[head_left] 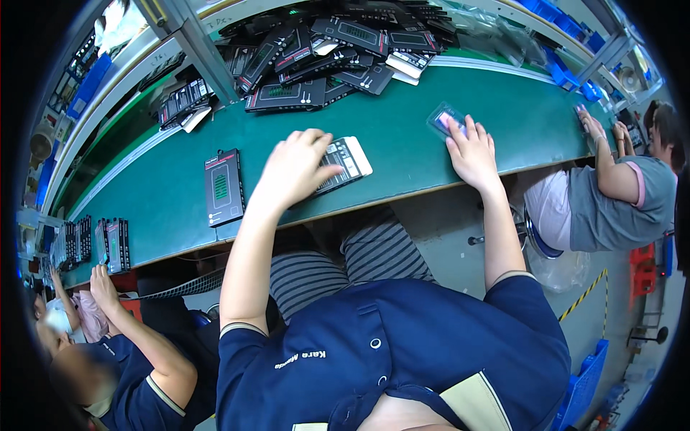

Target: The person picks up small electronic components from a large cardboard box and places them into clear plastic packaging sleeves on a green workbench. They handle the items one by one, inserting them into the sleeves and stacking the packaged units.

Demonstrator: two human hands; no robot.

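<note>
My left hand (296,167) is curled over a black flat box (336,164), thumb on its printed face, holding it against the green bench. A white flap stands out from that box's right end. Further right, my right hand (473,149) has its fingers on a small clear plastic pack (435,121) with something pinkish inside; part of the pack is hidden beneath the fingers. Left of my left hand lies another black box (224,188), face up, with a green pattern in a window outline.
A large heap of black boxes (316,61) covers the back of the bench (402,154), beside a metal post (208,54). Clear plastic bags (496,44) lie at the back right. A co-worker (611,179) sits right; another (144,359) works left near upright boxes (115,244).
</note>
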